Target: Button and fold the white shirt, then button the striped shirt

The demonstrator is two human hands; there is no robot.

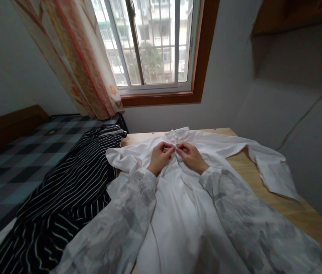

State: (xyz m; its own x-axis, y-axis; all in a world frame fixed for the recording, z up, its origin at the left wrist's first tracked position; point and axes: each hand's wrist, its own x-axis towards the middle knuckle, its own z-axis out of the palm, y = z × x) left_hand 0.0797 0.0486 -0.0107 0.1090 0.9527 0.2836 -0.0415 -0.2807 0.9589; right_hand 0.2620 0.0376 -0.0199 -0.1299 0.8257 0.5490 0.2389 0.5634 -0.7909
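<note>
I have a white shirt (pixel 178 198) spread flat on the wooden table (pixel 289 207), collar away from me and its front facing up. My left hand (pixel 160 156) and my right hand (pixel 191 156) meet at the top of the shirt's front, just below the collar (pixel 178 134). Both are closed in a pinch on the cloth there, thumb and fingertips pressed on the fabric edges, knuckles nearly touching each other. What sits between the fingertips is too small to make out. My sleeves are pale and sheer and lie over the shirt's body. 1 shirt sleeve (pixel 266 161) stretches out to my right across the table, its cuff near the wall. To my left a black striped garment (pixel 72 190) lies crumpled, touching the white shirt's shoulder and spilling onto a checked bed cover (pixel 15 167). Beyond the table are a window (pixel 152 45) and a patterned curtain (pixel 78 57)
</note>
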